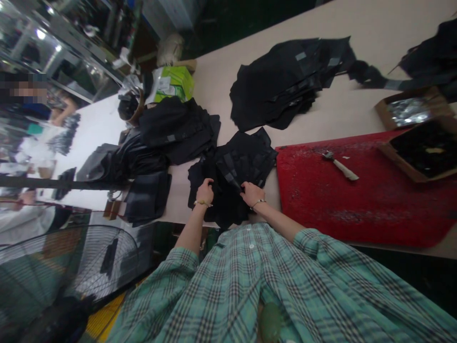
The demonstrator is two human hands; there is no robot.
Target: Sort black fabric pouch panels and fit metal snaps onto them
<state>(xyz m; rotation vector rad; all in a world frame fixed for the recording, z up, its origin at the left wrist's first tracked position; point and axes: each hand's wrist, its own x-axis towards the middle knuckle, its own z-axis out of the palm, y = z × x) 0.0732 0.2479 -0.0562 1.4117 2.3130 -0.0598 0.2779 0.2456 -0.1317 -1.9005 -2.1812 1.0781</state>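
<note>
A loose heap of black fabric pieces (pixel 243 157) lies on the pale table right in front of me. On its left side, my left hand (pixel 205 192) is closed on black fabric, fingers curled. My right hand (pixel 252 193) pinches an edge of the fabric where a shiny dark strip shows. The pieces overlap, so I cannot tell exactly which layer each hand grips. Beyond the heap to the right is a larger fanned stack of black fabric (pixel 274 83) with small grey patches. Another black stack (pixel 178 126) sits close by on the left.
To the right, a red board (pixel 357 195) carries a hammer (pixel 341 166) and an open box of dark pieces (pixel 424 147). Behind it stands a box of silvery parts (pixel 410 109). A green package (pixel 174 83) is at back left. A fan (pixel 71 267) stands lower left; a person works beyond.
</note>
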